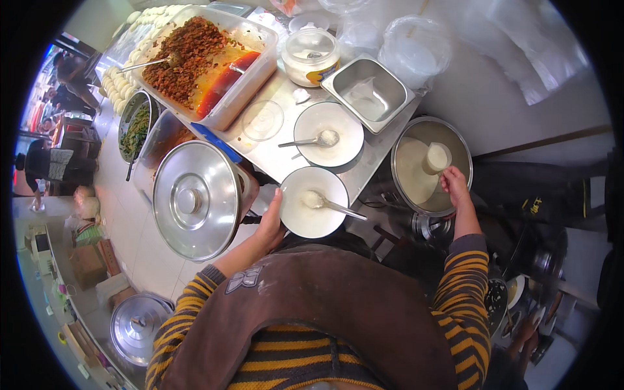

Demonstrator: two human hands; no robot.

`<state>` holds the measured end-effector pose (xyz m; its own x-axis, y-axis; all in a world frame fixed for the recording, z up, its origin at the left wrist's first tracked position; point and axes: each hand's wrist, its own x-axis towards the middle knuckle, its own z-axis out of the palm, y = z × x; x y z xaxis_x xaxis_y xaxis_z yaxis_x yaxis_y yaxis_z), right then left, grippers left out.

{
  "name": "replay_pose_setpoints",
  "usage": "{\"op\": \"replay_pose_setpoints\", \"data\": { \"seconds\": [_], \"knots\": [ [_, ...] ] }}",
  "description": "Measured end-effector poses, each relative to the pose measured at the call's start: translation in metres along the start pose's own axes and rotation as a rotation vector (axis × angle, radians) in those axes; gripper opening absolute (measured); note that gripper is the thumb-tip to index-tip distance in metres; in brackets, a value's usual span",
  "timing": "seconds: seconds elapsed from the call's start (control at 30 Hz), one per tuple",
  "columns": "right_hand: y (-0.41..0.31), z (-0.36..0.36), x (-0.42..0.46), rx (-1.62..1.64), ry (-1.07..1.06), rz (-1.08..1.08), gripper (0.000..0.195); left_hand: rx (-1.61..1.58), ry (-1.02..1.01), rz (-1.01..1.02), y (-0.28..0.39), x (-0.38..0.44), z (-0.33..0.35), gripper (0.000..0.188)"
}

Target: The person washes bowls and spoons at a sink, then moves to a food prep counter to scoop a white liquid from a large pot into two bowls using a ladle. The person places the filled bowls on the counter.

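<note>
My left hand grips the rim of a white bowl in front of my apron. In that bowl a metal spoon rests with its tip in white granules. My right hand holds a ladle over a deep metal pot; its cup is filled with pale, milky liquid. The same cloudy liquid stands in the pot. A second white bowl sits on the metal table, and a spoon heaped with white granules lies across it.
On the table are a tub of reddish chopped filling, a jar of white powder and a steel pan. A large lidded pot stands left of my bowl. At the right lower edge, another person's hand is near dishes.
</note>
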<state>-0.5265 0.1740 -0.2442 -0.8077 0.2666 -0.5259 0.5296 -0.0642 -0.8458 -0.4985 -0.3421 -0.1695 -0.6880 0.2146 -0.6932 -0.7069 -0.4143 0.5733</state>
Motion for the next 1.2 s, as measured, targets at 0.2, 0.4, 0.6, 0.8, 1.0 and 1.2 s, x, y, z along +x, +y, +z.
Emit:
{"op": "replay_pose_setpoints", "data": {
  "seconds": [0.2,0.4,0.6,0.8,1.0,1.2],
  "knots": [
    [-0.038,0.016,-0.042,-0.062,0.022,-0.062,0.012,0.082,-0.024,-0.094,-0.001,0.003,-0.003,0.062],
    [-0.079,0.05,-0.091,-0.136,-0.104,-0.131,0.013,0.057,-0.117,-0.094,-0.003,0.002,-0.002,0.062],
    [-0.11,0.103,-0.13,-0.228,-0.26,-0.143,0.016,0.016,-0.184,-0.116,0.003,-0.003,-0.001,0.061],
    [-0.116,0.149,-0.149,-0.344,-0.431,-0.192,0.015,0.007,-0.221,-0.108,0.008,-0.006,0.0,0.06],
    [-0.117,0.178,-0.157,-0.588,-0.431,-0.332,0.015,0.04,-0.226,-0.099,0.01,-0.009,0.002,0.061],
    [-0.114,0.194,-0.165,-0.789,-0.317,-0.522,0.014,0.055,-0.232,-0.078,0.011,-0.008,0.001,0.065]
  ]
}}
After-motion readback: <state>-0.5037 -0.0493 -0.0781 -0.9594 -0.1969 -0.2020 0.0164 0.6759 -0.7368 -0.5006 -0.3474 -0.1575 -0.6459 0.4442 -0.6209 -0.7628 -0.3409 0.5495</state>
